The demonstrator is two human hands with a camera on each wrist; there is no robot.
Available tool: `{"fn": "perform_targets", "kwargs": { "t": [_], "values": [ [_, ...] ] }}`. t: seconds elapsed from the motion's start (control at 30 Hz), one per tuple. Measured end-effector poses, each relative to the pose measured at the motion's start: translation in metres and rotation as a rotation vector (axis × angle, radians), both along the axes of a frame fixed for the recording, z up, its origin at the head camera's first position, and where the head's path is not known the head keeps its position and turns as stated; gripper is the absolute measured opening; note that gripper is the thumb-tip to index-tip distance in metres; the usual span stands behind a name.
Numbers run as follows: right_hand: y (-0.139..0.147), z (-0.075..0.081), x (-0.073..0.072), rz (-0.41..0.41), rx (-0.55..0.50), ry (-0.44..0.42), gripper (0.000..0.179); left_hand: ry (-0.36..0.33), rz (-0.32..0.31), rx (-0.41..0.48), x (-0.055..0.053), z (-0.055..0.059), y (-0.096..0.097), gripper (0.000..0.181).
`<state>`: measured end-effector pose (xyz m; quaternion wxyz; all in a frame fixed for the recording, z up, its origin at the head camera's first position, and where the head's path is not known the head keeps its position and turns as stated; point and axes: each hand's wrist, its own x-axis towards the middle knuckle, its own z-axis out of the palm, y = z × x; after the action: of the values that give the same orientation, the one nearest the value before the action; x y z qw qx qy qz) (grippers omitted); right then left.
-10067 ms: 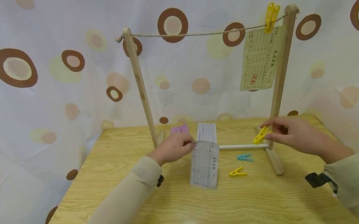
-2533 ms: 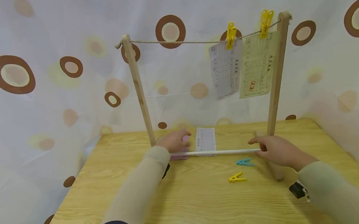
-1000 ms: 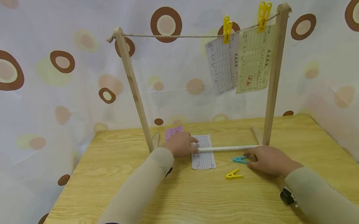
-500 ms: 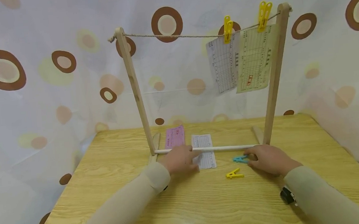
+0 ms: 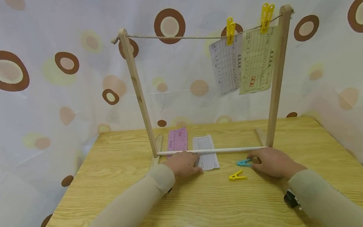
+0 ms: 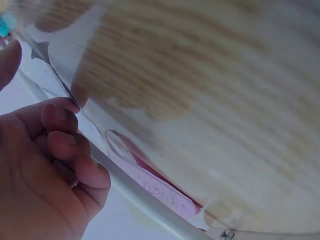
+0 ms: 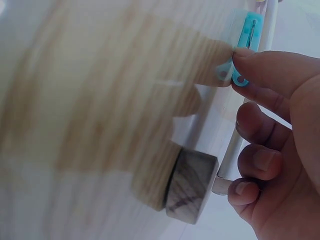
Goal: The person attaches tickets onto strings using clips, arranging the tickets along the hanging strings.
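In the head view my left hand [image 5: 182, 164] rests at the left edge of a white printed slip [image 5: 209, 161], which lies on the table partly under the rack's white bar. The left wrist view has its index finger at the slip's edge, the thumb apart and the other fingers loosely bent. My right hand [image 5: 271, 161] pinches a blue clothespin [image 5: 242, 163] by its handle end, between thumb and index finger; the clothespin [image 7: 250, 35] is still low at the tabletop. Just in front of it lies a yellow clothespin [image 5: 237, 176].
A wooden rack [image 5: 139, 92] carries a rope [image 5: 175, 37]. Yellow clothespins [image 5: 231, 31] hold a white slip [image 5: 226, 66] and a yellow slip [image 5: 258, 60] on its right part. A pink slip [image 5: 177, 139] lies behind the white bar [image 5: 233, 149].
A white slip was hung with yellow clothespins. The other slip slid toward me under the bar. My right hand took hold of the blue clothespin; my left hand came nearer, in front of the bar.
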<state>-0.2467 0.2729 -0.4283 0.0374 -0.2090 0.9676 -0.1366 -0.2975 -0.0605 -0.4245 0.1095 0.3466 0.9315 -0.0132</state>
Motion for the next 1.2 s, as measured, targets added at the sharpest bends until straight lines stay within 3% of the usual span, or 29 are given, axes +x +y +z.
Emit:
{"fn": "perform_targets", "kwargs": {
  "t": [0.2, 0.53, 0.67, 1.03, 1.2],
  "values": [
    [0.001, 0.0, 0.002, -0.025, -0.036, -0.022, 0.03, -0.001, -0.034, 0.06, 0.008, 0.001, 0.001, 0.034],
    [0.002, -0.001, 0.003, -0.059, -0.127, -0.07, 0.025, -0.086, 0.055, 0.146, 0.017, -0.004, 0.001, 0.038],
    [0.002, 0.003, 0.006, -0.065, -0.162, -0.072, 0.026, -0.061, 0.033, 0.092, 0.028, -0.002, 0.001, 0.042],
    [0.01, 0.015, 0.016, -0.079, -0.267, -0.036, 0.023, -0.076, 0.016, -0.02, 0.069, 0.007, 0.0, 0.054],
    [0.008, 0.019, 0.019, -0.077, -0.332, -0.027, 0.022, -0.055, -0.018, -0.048, 0.077, 0.014, 0.002, 0.049]
  ]
}}
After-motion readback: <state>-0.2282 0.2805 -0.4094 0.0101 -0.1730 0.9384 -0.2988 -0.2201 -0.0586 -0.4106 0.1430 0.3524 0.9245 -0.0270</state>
